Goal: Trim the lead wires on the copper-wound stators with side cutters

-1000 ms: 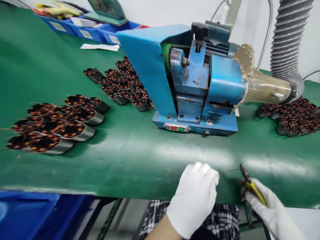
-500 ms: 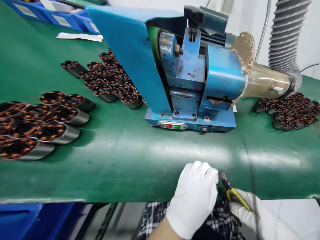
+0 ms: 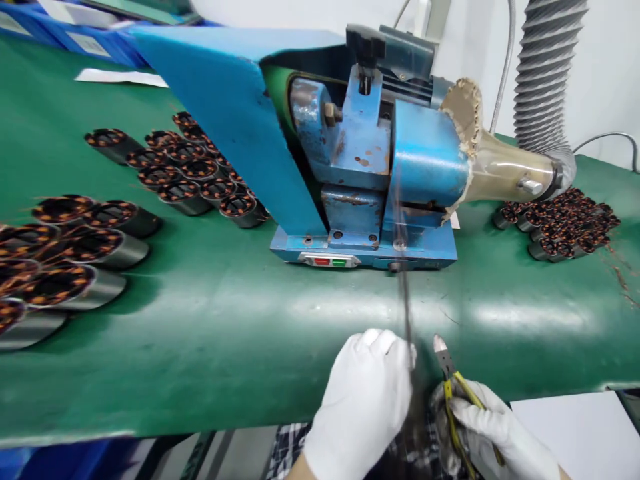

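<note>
My left hand (image 3: 363, 403), in a white glove, is curled closed above the table's front edge. Its fingertips are turned away, so anything inside them is hidden. To its right, my gloved right hand (image 3: 493, 427) grips a pair of diagonal cutters (image 3: 445, 360) by the yellow handles. The cutters' jaws point up and away from me, beside the left fist and apart from it; the jaws look closed. A blurred dark strand (image 3: 406, 300) crosses the view near the left fingers; whether the hand touches it I cannot tell.
A blue belt machine (image 3: 433, 153) with red and green buttons stands on the green table (image 3: 225, 347). Copper-wound stators (image 3: 107, 290) are grouped at left, more stators (image 3: 570, 230) at right. A grey hose (image 3: 547, 73) rises behind. Blue bins (image 3: 85, 43) sit at the back left.
The view has shifted, so the machine and stators appear further left. More of the right hand and the cutters now shows. The dark strand has swept leftward across the view. Both hands stay closed.
</note>
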